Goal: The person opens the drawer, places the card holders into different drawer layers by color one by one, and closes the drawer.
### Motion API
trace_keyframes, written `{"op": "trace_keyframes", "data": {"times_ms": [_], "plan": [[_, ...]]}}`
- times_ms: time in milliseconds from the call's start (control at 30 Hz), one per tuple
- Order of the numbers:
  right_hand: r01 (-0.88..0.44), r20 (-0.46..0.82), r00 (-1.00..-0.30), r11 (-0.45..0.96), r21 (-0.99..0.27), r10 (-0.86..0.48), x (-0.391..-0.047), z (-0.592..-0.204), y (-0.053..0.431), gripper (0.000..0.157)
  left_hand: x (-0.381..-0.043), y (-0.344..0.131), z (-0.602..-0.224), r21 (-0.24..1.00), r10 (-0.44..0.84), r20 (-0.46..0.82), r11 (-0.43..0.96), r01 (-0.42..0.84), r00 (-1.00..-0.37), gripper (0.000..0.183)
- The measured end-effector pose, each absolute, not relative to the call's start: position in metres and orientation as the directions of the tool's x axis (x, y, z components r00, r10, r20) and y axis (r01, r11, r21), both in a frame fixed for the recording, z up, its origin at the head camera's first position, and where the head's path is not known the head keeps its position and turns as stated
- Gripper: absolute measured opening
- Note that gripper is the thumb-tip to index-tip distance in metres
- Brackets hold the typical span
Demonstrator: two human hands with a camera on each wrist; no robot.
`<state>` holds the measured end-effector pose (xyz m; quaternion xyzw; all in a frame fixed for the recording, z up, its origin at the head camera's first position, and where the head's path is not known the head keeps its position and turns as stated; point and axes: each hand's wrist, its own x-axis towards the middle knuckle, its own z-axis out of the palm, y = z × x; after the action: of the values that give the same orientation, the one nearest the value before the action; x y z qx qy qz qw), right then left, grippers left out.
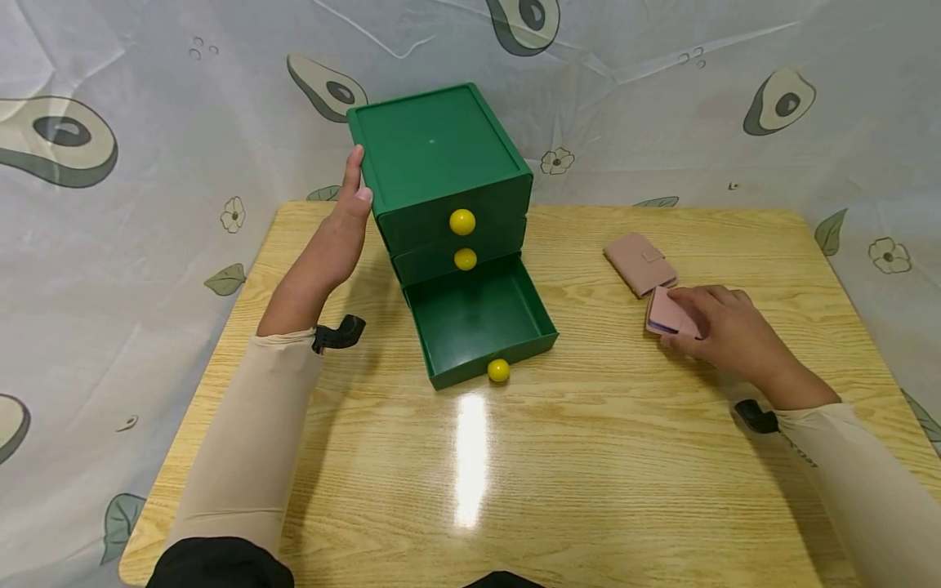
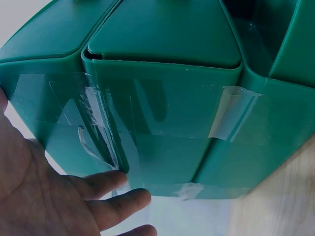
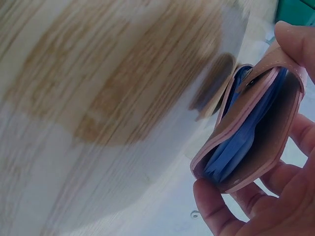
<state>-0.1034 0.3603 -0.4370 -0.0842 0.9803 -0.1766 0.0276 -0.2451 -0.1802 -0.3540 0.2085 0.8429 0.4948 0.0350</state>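
Observation:
A green drawer unit [image 1: 441, 155] with yellow knobs stands at the back of the table, its bottom drawer [image 1: 481, 318] pulled out and bare inside. My left hand [image 1: 341, 237] rests against the unit's left side, fingers extended; in the left wrist view the fingers [image 2: 113, 204] lie along the taped green wall. To the right, my right hand [image 1: 724, 331] grips a small pink wallet [image 1: 671, 314] between thumb and fingers. The right wrist view shows this wallet [image 3: 251, 128] gaping, with blue inside. Just behind it, a second pink wallet [image 1: 639, 263] with a strap lies closed.
The wooden table [image 1: 588, 474] has a glare streak in front of the drawer. Cloth printed with avocados [image 1: 625, 98] hangs behind and beside it. Clear tape [image 2: 236, 113] runs across the side of the drawer unit.

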Motion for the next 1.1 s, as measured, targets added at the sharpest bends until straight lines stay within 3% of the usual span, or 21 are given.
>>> {"op": "trace_keyframes", "data": {"times_ms": [1100], "plan": [[-0.157,-0.042,-0.982,0.92,-0.359,-0.184,-0.1041,-0.4311,0.3503,0.074,-0.2458,-0.1797,-0.3565,0.852,0.383,0.143,0.421,0.31,-0.913,0.081]]}}
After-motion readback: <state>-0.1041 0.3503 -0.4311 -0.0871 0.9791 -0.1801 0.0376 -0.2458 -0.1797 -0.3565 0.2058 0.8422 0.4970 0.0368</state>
